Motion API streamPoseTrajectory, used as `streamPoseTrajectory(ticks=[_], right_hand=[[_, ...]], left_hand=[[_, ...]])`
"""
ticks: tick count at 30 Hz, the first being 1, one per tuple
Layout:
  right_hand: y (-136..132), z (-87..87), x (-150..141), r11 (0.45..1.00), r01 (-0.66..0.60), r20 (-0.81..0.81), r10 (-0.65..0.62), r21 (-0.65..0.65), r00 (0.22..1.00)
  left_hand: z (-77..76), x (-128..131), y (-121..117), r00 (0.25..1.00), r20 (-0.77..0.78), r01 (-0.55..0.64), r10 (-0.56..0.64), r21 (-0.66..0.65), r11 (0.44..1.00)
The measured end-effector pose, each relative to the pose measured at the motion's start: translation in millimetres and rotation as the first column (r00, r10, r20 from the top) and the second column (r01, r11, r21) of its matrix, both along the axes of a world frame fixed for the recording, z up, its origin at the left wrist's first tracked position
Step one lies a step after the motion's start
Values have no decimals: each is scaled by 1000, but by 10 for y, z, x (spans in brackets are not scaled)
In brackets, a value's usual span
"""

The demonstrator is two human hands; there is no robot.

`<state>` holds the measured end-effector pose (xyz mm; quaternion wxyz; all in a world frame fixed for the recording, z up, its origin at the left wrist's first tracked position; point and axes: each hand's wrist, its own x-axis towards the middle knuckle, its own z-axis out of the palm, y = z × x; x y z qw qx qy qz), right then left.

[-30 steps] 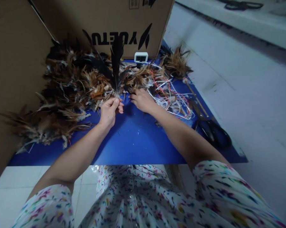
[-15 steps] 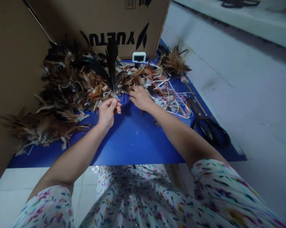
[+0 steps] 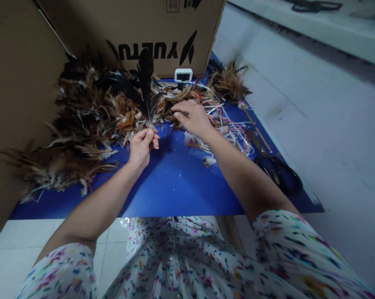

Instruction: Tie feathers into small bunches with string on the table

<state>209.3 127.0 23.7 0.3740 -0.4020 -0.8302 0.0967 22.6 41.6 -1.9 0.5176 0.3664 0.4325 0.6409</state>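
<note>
In my left hand (image 3: pixel 141 145), closed in a pinch of thumb and forefinger, is a small bunch of black feathers (image 3: pixel 146 81) held upright by its pale quills. My right hand (image 3: pixel 193 118) hovers at the near side of the brown feather pile (image 3: pixel 119 104), a little right of the bunch. Its fingers stretch left, with a gap between thumb and forefinger, and nothing shows in them. Below it, some loose whitish feathers (image 3: pixel 195 142) lie on the blue tabletop (image 3: pixel 175 182).
White and red strings (image 3: pixel 234 128) tangle right of my right hand. Black-handled scissors (image 3: pixel 279 172) and a feather bundle on a stick (image 3: pixel 230 81) lie along the right edge. A small white digital display (image 3: pixel 183 75) stands before a cardboard box (image 3: pixel 156 25). More brown feathers (image 3: pixel 59 166) lie left.
My right hand has lifted away from the pile's edge and shifted slightly right and away from me, its thumb now apart from the fingers. My left hand stays put with the black feathers.
</note>
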Motion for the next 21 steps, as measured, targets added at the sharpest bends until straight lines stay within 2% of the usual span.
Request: streamPoseTrajectory(ticks=[2, 5, 7, 10, 12, 14, 21], right_hand=[[-19, 155, 64, 1000, 4, -153, -1, 20, 988], [-103, 392, 141, 1000, 28, -373, -26, -1, 927], [-158, 514, 179, 1000, 21, -503, -29, -21, 864], [-209, 622, 212, 996, -82, -663, 39, -34, 748], [-233, 655, 212, 985, -166, -729, 84, -40, 679], [-253, 667, 198, 975, -214, -759, 96, -59, 643], [-151, 542, 148, 972, -205, -779, 43, -111, 626]], left_hand=[[5, 3, 0, 1000, 3, -4, 4, -5, 1000], [16, 11, -1, 1000, 17, -5, 6, -17, 1000], [22, 15, -3, 1000, 30, 1, -1, -26, 1000], [27, 14, -10, 999, 47, 27, -26, -30, 999], [27, 10, -16, 997, 55, 55, -53, -30, 998], [24, 5, -20, 995, 58, 81, -80, -28, 996], [8, -11, -8, 996, 62, 66, -62, -56, 996]])
